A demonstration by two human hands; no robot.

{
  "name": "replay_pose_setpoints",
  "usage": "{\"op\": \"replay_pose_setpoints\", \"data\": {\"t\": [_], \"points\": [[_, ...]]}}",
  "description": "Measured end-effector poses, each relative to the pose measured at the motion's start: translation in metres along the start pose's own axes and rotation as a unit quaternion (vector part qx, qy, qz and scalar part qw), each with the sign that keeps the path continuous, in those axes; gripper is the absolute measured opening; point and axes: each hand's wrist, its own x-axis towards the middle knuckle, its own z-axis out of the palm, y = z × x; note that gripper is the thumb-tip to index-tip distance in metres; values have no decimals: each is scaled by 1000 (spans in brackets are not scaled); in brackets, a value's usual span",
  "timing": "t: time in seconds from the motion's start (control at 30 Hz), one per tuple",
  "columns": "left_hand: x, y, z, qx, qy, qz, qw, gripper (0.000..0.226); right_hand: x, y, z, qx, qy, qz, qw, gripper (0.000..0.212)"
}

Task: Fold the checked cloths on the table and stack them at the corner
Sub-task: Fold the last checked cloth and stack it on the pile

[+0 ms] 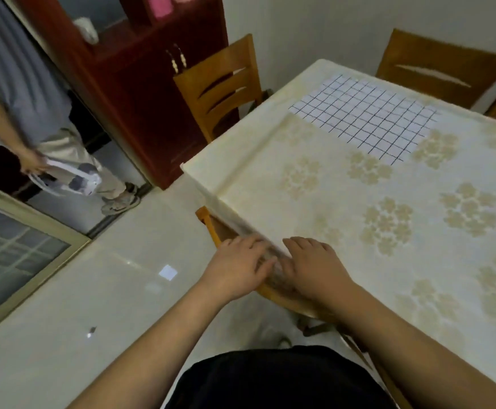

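Observation:
A white cloth with a thin dark check lies flat near the far corner of the table, which has a cream flower-patterned cover. My left hand and my right hand sit side by side, palms down, at the table's near edge, far from that cloth. A blurred greyish strip runs under my fingertips along the edge. Whether either hand grips it cannot be told.
A wooden chair is tucked under the edge below my hands. Two more chairs stand at the far sides. A dark red cabinet stands behind. Another person on the left holds a white device.

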Motion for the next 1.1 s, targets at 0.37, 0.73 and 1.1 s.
{"op": "replay_pose_setpoints", "data": {"t": [0.37, 0.73, 1.1], "points": [[119, -24, -4, 46, -92, 137, 985, 54, 44, 36, -3, 53, 22, 156, 986, 55], [197, -109, -25, 109, -67, 320, 939, 63, 134, -11, 2, 56, 38, 337, 939, 56], [270, -133, -41, 86, -33, 323, 942, 59, 179, -14, -9, 74, 112, 400, 907, 58]]}}
